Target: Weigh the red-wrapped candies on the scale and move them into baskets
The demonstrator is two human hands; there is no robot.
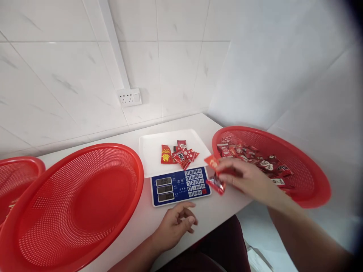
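Pinched in the fingers of my right hand (241, 174) are small red snack packets (216, 184), held in the air by the right edge of the scale's keypad. My left hand (177, 224) hovers in front of the digital scale (181, 185), its fingers loosely curled and apart, with nothing in them. On the scale's white tray (150, 151) lies a little pile of red packets (183, 155), one with yellow print. A red perforated basket (314, 185) to the right holds many similar packets (266, 164), partly hidden behind my right hand and forearm.
A large red basket (96, 200) with nothing in it stands on the left of the white table (227, 211). Another red basket (22, 166) is cut off at the left edge. A power socket (129, 97) sits on the tiled wall behind.
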